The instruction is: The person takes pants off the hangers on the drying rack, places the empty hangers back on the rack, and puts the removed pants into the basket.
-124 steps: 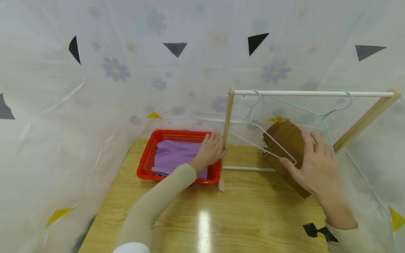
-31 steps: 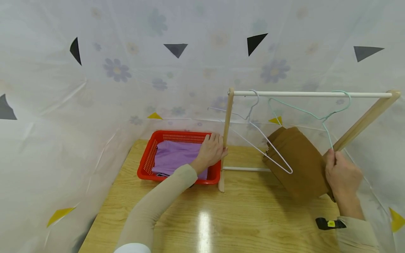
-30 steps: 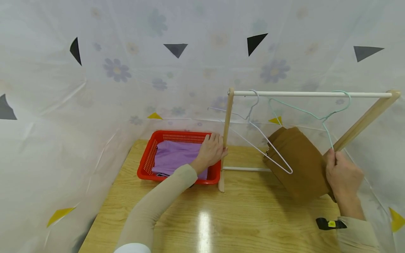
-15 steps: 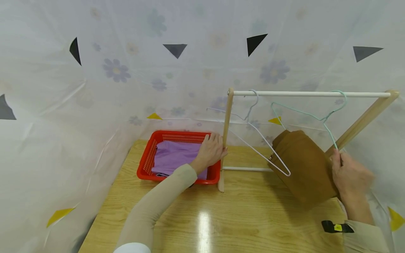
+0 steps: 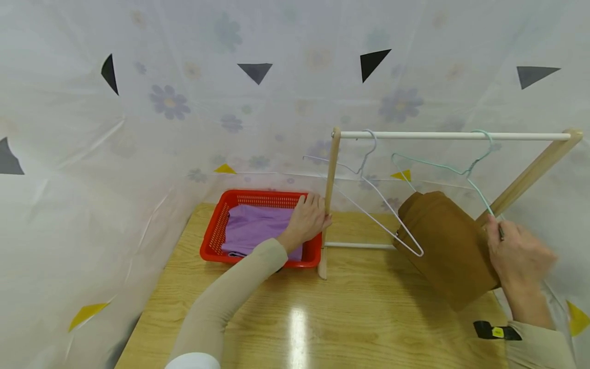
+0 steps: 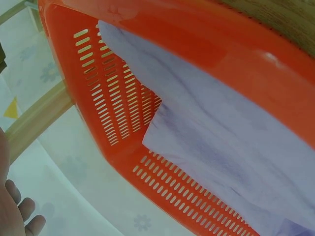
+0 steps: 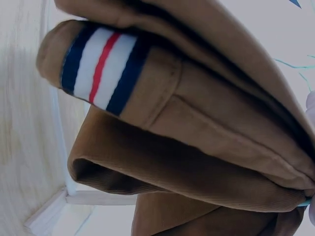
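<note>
right fingers clamped on the low corner of the green hanger (image 5: 468, 172), that's the right hand (image 5: 518, 253), and the brown cloth (image 5: 447, 248) hangs below the rail, long axis slanting upper left to lower right! left hand (image 5: 306, 220), fingers wrapped on the rack (image 5: 333, 169) post.

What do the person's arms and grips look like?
Both arms have long, plain beige sleeves: the left sleeve and the right sleeve. Around the right one's wrist end is a black strap with a yellow patch. Something white shows higher up the left arm. The left grip and right grip wear no gloves.
</note>
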`<move>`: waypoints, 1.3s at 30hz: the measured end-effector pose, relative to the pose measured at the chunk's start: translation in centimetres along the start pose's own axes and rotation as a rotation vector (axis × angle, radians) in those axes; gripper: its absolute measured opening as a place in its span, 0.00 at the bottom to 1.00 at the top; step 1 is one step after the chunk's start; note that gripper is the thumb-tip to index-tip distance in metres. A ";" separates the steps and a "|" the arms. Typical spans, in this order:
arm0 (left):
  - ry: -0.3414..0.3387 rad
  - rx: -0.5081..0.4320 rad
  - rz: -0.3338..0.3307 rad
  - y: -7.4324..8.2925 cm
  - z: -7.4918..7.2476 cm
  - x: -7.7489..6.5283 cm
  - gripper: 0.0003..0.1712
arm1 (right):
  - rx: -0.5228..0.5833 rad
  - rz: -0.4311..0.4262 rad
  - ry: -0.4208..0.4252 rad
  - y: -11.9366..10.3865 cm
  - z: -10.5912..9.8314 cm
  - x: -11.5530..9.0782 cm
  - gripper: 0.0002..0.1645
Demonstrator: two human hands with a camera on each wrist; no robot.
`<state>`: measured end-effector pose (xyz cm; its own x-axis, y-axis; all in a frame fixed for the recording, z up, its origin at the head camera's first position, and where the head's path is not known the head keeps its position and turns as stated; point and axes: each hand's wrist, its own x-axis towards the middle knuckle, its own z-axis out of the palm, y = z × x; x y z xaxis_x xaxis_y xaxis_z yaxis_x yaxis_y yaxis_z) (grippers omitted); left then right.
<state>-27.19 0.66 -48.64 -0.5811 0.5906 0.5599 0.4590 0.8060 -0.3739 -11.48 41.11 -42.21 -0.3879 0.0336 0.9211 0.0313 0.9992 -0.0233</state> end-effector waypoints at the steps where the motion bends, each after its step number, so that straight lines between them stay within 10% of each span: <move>1: -0.001 -0.001 0.000 0.0 0.0 0.0 0.24 | -0.004 -0.006 -0.005 0.0 -0.1 0.1 0.28; 39: -0.031 -0.002 -0.030 0.2 -0.1 0.0 0.24 | -0.029 0.051 -0.020 -1.6 -5.1 2.1 0.31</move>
<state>-27.01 0.84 -48.69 -0.6150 0.5672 0.5478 0.4422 0.8233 -0.3560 -7.64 39.45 -38.22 -0.4037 0.0848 0.9110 0.0781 0.9953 -0.0581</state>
